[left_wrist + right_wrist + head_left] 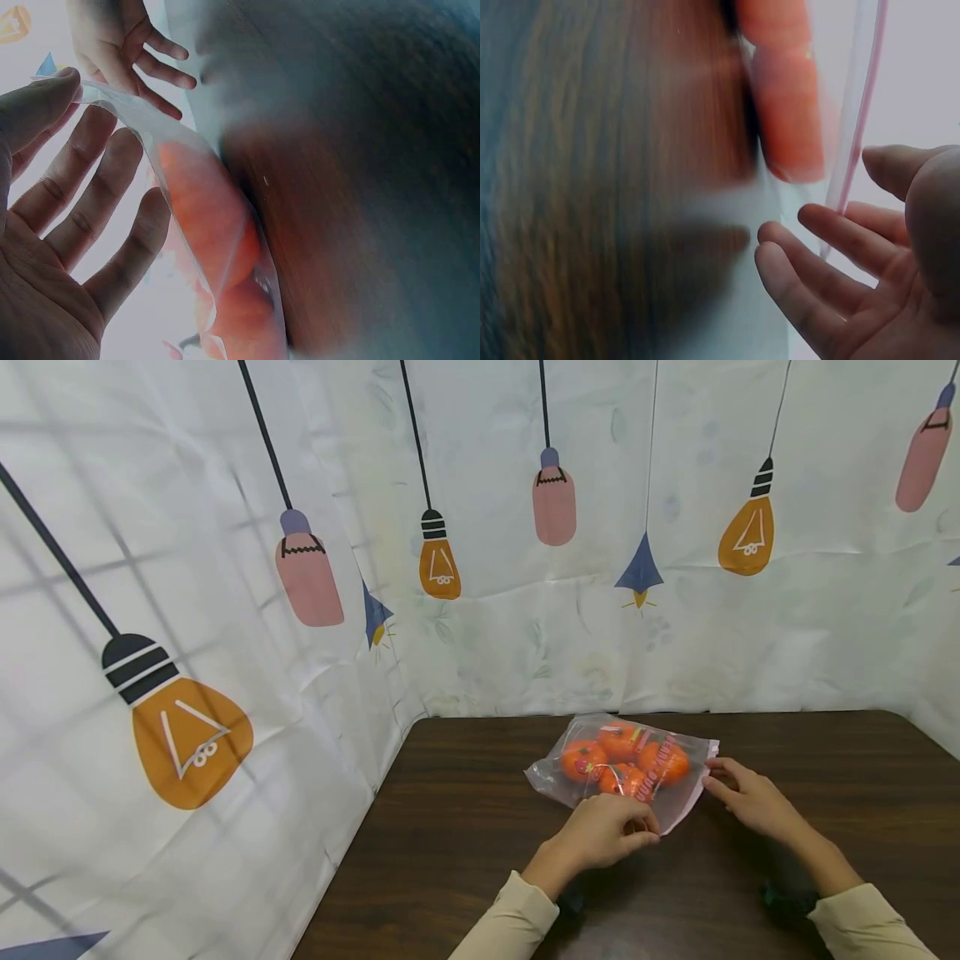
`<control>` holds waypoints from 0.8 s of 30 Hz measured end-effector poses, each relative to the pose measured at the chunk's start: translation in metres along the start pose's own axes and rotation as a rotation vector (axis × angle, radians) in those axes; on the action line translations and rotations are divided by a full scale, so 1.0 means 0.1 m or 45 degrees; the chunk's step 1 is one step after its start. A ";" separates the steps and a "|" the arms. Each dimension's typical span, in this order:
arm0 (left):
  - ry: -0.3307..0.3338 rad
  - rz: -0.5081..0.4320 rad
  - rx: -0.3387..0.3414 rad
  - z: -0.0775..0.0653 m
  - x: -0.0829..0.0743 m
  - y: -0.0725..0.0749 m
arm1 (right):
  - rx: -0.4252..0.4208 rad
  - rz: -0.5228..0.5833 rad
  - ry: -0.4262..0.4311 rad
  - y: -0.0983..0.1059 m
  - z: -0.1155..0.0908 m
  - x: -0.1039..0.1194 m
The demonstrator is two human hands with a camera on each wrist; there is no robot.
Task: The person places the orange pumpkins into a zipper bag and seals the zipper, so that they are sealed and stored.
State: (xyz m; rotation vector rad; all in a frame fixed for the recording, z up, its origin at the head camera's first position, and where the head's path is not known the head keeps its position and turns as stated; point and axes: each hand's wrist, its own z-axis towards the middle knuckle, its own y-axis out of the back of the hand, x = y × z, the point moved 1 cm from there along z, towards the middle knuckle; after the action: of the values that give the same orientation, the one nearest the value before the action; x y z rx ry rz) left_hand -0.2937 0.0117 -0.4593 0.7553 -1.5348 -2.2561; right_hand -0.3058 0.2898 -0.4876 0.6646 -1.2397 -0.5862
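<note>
A clear plastic bag [555,772] with a pink edge strip and red print lies towards the back of the table. Several round orange fruits [583,761] show through it; their exact kind is hard to tell. At the bag's near corner, my left hand [609,831] pinches the edge between thumb and index finger, its other fingers loosely bent in the left wrist view. My right hand [757,797] is at the bag's right corner. In the right wrist view, the right fingers [810,277] are spread beside the pink strip [862,112], the thumb close to it.
The dark wood-grain table [450,827] runs beneath both arms. Behind it and to the left hangs a white curtain [487,652] printed with lamps. Dark wrist gear [787,897] shows under the right forearm.
</note>
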 end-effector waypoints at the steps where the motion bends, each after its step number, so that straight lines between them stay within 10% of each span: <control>1: 0.000 0.004 0.005 0.00 0.00 0.00 | 0.013 0.006 0.007 -0.01 0.00 0.01; 24: 0.066 0.000 0.078 -0.04 0.08 -0.05 | 0.044 -0.047 0.099 -0.06 0.00 0.17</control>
State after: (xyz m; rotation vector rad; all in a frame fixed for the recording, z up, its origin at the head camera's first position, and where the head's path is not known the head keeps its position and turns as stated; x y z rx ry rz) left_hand -0.2978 0.0064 -0.4666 0.8238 -1.5861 -2.1811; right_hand -0.3022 0.2737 -0.4810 0.7339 -1.1691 -0.5651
